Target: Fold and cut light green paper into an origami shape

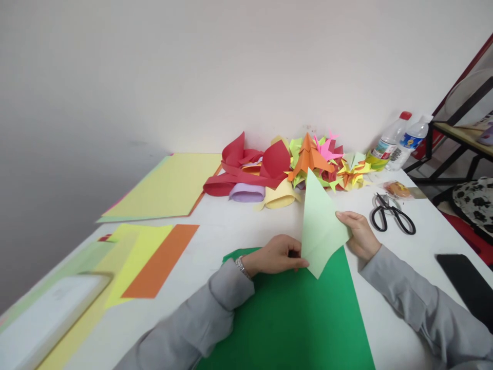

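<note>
Both my hands hold a pale green sheet of paper (323, 226), raised upright above a dark green sheet (296, 313) on the table. It has a pointed top and a faint crease across its lower part. My left hand (277, 254) pinches the lower left edge between thumb and fingers. On the other side, my right hand (358, 231) grips the right corner, thumb in front and the other fingers partly hidden behind the paper.
Folded paper shapes (311, 159) and curled red paper pieces (250, 169) lie along the wall. Scissors (391, 213), a black phone (466, 282) and two bottles (408, 141) are at right. Coloured sheets (165, 185), an orange strip (162, 262) and a white box (54, 318) are at left.
</note>
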Demonstrator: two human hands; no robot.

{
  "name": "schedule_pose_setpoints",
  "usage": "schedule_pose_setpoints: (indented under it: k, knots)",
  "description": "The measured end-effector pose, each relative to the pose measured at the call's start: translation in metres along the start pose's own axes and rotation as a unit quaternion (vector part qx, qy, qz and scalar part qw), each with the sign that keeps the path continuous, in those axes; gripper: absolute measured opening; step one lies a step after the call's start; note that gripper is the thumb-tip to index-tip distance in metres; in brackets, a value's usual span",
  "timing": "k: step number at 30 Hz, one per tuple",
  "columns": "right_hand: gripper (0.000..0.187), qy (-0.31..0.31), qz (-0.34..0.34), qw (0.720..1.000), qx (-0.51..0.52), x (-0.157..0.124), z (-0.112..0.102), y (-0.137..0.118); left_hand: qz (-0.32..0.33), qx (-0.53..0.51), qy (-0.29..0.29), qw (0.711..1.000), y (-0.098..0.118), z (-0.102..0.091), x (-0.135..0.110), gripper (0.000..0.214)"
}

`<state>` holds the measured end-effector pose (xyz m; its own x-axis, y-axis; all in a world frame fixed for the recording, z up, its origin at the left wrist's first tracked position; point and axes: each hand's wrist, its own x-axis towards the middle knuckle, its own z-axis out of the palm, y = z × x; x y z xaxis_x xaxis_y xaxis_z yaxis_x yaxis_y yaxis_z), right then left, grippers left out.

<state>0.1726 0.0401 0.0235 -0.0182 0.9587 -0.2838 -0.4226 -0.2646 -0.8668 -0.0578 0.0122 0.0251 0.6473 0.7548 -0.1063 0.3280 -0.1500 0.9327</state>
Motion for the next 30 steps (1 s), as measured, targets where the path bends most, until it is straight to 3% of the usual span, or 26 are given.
schedule_pose_setpoints:
  k: [5,15,24,30]
  knots:
    - [0.028,-0.008,0.007,1.000,-0.019,-0.0011,0.0002,0.0009,0.004,0.033,-0.016,0.999,0.0025,-0.0026,-0.0016,0.037]
    - [0.028,-0.053,-0.002,0.993,-0.102,-0.0039,0.0013,0.0032,-0.022,-0.070,-0.040,0.996,-0.0057,-0.0009,0.0035,0.043]
    - [0.027,-0.086,0.002,0.985,-0.149,-0.0044,0.0003,0.0039,-0.077,-0.137,0.057,0.986,-0.0010,-0.0019,0.0040,0.053]
    - [0.028,-0.073,-0.008,0.987,-0.145,-0.0076,0.0039,0.0019,-0.068,-0.136,0.086,0.985,0.0023,-0.0003,0.0027,0.060]
